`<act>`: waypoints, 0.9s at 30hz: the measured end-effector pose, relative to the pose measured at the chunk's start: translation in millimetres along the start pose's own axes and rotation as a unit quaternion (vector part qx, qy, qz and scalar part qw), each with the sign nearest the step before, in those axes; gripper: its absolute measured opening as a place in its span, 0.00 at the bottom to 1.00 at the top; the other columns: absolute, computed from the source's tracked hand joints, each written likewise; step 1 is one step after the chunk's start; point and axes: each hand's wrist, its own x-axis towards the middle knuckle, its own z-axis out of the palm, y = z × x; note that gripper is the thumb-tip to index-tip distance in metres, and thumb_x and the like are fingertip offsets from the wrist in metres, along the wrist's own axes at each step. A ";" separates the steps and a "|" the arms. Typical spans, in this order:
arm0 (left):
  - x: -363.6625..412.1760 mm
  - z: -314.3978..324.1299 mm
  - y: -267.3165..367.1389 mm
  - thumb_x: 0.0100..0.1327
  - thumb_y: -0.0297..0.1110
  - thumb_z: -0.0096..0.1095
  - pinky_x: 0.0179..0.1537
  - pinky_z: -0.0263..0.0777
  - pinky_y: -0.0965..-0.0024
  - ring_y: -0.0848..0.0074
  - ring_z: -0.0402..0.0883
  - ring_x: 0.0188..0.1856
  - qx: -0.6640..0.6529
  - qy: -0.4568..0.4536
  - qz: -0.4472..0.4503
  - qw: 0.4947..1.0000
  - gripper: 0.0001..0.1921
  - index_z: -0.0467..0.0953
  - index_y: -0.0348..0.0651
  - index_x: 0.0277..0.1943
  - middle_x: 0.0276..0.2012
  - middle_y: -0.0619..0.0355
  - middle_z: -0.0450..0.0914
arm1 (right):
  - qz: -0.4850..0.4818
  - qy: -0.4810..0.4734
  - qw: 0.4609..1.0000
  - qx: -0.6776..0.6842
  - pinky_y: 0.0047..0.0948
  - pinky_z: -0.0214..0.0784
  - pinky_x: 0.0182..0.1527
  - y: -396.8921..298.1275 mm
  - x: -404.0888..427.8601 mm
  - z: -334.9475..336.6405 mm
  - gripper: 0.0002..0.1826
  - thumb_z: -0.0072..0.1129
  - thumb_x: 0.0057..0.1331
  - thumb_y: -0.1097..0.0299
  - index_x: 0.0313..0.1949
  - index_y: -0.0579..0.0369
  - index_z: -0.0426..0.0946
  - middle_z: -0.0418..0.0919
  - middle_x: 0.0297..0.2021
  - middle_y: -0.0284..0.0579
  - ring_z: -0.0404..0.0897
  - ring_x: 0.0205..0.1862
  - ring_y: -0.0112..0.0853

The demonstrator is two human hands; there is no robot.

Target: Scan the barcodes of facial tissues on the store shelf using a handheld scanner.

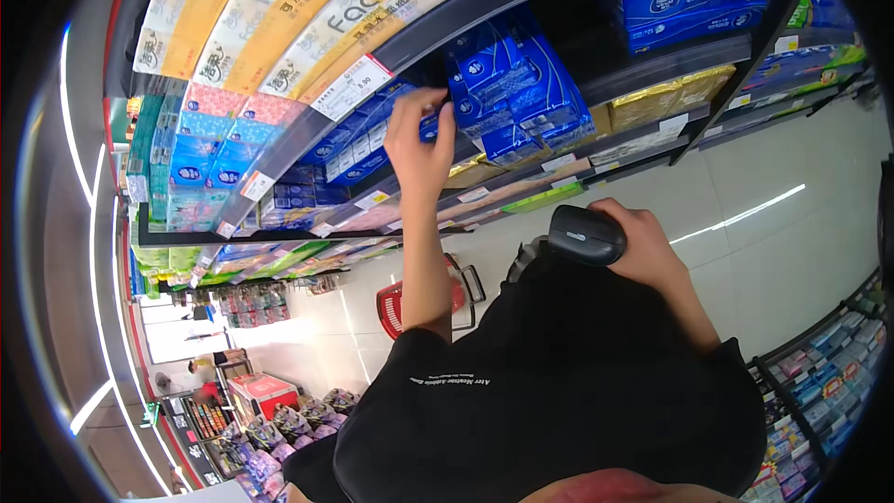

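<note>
My left hand (422, 140) reaches up to a dark shelf, its thumb and fingers curved and apart with nothing seen between them. Its fingertips are at the left side of a stack of blue plastic-wrapped Vinda tissue packs (520, 84); I cannot tell whether they touch it. More blue tissue packs (360, 147) lie behind and left of the hand. In my right hand (646, 241), held low before my chest, is a black mouse-shaped handheld device (587, 234). The fingers wrap its right side.
A shelf edge with a price tag (353, 87) runs above my left hand, below yellow-and-white tissue packs (279, 21). Gold packs (670, 94) lie lower right. A red shopping basket (390, 307) stands on the tiled floor (754, 223). Another stocked shelf (824, 384) is at lower right. A person (216, 358) is far off.
</note>
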 end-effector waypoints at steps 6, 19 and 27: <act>67.8 34.8 18.1 0.73 0.52 0.60 0.67 0.66 0.61 0.55 0.76 0.66 0.001 -0.072 -0.101 0.992 0.27 0.77 0.39 0.64 0.63 0.41 0.79 | -0.031 0.009 0.999 0.025 0.45 0.78 0.44 -3.3 5.3 1.7 0.24 0.70 0.55 0.72 0.52 0.51 0.75 0.86 0.39 0.54 0.85 0.42 0.53; 124.2 63.0 -29.8 0.57 0.43 0.75 0.59 0.74 0.60 0.59 0.81 0.56 -0.011 -0.210 -0.048 0.977 0.23 0.83 0.44 0.55 0.54 0.51 0.85 | 0.024 0.031 0.999 0.000 0.47 0.78 0.44 -1.7 -17.1 15.5 0.24 0.69 0.55 0.74 0.52 0.50 0.75 0.86 0.37 0.53 0.85 0.41 0.54; 109.2 10.9 -101.6 0.48 0.40 0.84 0.56 0.76 0.62 0.63 0.81 0.52 -0.056 -0.240 -0.149 0.958 0.29 0.84 0.45 0.55 0.52 0.52 0.85 | 0.025 0.011 0.999 -0.016 0.46 0.78 0.44 4.7 4.0 13.3 0.24 0.70 0.55 0.71 0.52 0.51 0.74 0.86 0.37 0.54 0.86 0.41 0.53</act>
